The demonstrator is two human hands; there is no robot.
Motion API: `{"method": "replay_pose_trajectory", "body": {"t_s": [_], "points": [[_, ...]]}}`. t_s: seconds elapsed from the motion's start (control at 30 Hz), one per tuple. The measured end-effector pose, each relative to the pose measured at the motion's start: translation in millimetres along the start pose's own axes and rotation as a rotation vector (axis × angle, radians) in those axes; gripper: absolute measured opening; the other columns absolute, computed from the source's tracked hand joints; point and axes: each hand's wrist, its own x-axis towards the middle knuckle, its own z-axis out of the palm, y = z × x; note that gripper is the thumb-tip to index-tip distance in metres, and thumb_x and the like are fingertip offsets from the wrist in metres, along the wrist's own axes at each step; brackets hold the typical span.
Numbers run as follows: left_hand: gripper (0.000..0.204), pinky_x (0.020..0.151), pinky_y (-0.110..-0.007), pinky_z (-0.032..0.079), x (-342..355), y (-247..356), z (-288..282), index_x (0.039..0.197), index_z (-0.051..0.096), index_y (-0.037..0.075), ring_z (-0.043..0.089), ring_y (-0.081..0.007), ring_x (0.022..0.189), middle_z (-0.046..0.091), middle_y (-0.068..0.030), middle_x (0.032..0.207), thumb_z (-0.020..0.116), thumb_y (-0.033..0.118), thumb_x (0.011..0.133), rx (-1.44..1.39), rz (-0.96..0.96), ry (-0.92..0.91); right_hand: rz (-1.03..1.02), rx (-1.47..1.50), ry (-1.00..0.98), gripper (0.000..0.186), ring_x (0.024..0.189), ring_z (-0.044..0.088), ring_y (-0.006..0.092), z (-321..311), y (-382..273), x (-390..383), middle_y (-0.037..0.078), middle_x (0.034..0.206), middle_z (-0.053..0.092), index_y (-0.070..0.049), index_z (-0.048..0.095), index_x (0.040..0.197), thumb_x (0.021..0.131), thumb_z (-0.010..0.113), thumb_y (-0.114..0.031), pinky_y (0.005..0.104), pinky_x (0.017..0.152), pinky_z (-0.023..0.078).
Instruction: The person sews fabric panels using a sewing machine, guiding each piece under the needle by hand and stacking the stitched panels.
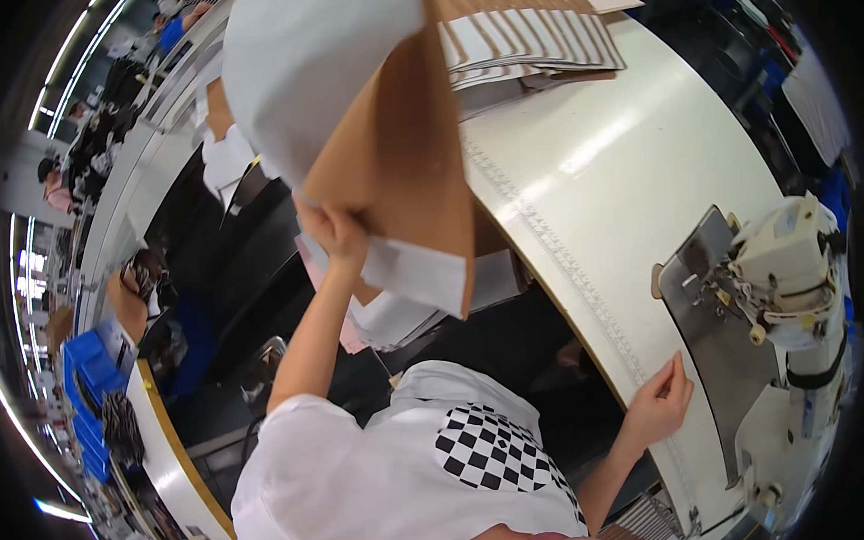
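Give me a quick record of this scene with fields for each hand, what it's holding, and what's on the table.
left hand: raised, gripping a brown and white sheet
right hand: resting on the white table edge, holding nothing visible
sewing machine: at the right, on a metal plate
stack of striped pieces: far side of table

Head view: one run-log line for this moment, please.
left hand: holds raised brown-and-white sheet | right hand: fingertips on white table beside sewing machine

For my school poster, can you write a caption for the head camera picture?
Left hand lifts a brown-and-white sheet; right hand rests on the white sewing table.
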Motion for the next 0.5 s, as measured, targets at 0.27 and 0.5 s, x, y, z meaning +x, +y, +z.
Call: {"method": "replay_pose_trajectory", "body": {"t_s": [0.27,0.5], "points": [[0.047,0.087,-0.044,0.046,-167,-91,-128,0.119,0.046,-0.007,0.061,-0.0403,0.1,0.061,-0.0313,0.107,0.046,0.036,0.1,0.643,-0.752,0.033,-0.004,-0.072,-0.004,0.019,0.059,0.054,0.0167,1,10,-4,0.006,0.077,0.056,-0.005,0.07,0.109,0.092,0.061,-0.008,0.0305,0.052,0.043],[0.053,0.088,-0.051,0.044,-181,-143,-126,0.127,0.039,0.002,0.057,-0.0514,0.103,0.059,-0.0349,0.11,0.054,0.041,0.094,0.777,-0.974,0.127,0.074,-0.086,-0.035,0.018,0.068,0.06,0.0192,0,5,-5,0.007,0.08,0.06,-0.007,0.071,0.108,0.094,0.061,-0.012,0.0303,0.059,0.048]]}}
